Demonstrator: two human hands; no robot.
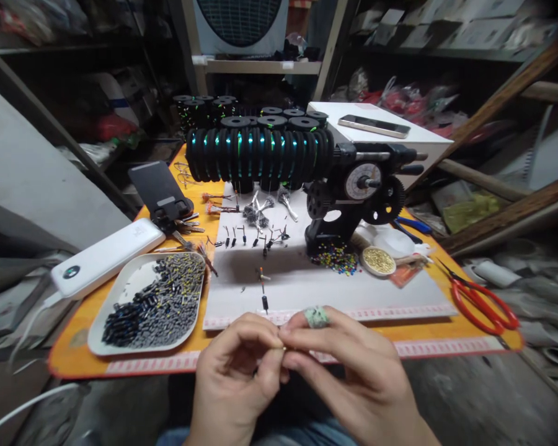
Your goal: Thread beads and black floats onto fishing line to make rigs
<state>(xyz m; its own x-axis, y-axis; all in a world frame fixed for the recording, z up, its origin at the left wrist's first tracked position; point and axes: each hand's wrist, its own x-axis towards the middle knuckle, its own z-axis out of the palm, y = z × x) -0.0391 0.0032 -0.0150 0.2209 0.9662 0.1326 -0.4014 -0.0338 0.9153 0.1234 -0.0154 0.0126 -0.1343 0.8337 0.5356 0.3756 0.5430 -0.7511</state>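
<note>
My left hand (244, 365) and my right hand (348, 365) meet fingertip to fingertip just in front of the table's near edge. Both are closed in a pinch on something tiny, with only a pale speck showing between the tips; its kind I cannot make out. A greenish wrap circles one finger of my right hand. Beyond the fingertips, a small black weight (265, 303) on a short line lies on the white board (307, 292). Several similar small black pieces with wires (244, 238) stand in a row farther back.
A hand-cranked winder (353, 186) carries several black spools (260, 155). At left are a tray of small cylinders (193, 310), a white power bank (109, 257) and a phone stand (160, 192). Colored beads (337, 259), a dish of gold beads (379, 261) and red-handled scissors (481, 303) lie right.
</note>
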